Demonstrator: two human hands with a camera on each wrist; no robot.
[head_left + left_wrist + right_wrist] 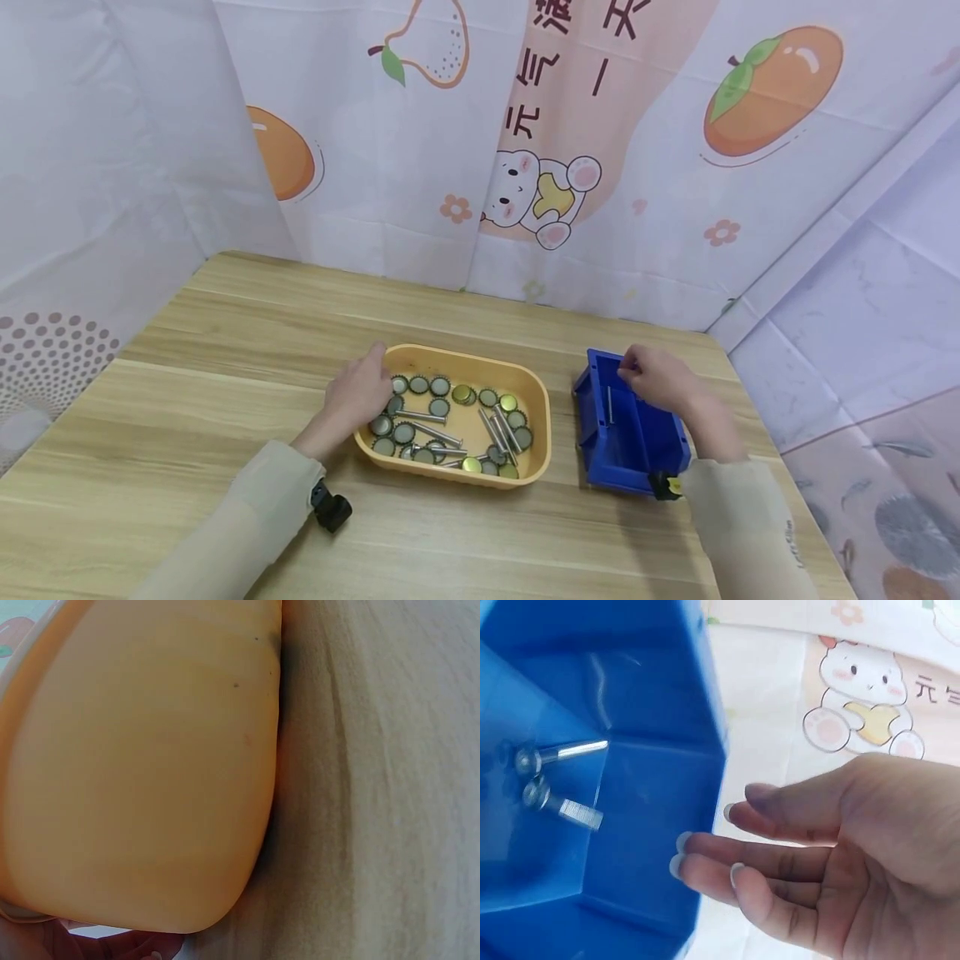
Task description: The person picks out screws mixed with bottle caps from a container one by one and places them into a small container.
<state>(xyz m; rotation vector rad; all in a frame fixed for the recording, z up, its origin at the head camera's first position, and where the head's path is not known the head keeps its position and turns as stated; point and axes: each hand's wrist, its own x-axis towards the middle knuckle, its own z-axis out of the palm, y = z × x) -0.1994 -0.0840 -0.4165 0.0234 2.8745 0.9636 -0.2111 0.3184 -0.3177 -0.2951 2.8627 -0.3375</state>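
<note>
My left hand grips the left end of a yellow plastic tray, its fingers partly hidden behind the tray wall in the left wrist view. Silver bolts lie in the tray among many bottle caps, mostly grey side up, a few gold. Above the far part of a blue divided bin hovers my right hand, fingers loosely bent and holding nothing. Two bolts lie inside the bin in the right wrist view, close together in one compartment.
Both containers stand on a wood-grain table, the blue bin to the right of the tray. A white printed curtain hangs behind the table's far edge, and more fabric covers the sides.
</note>
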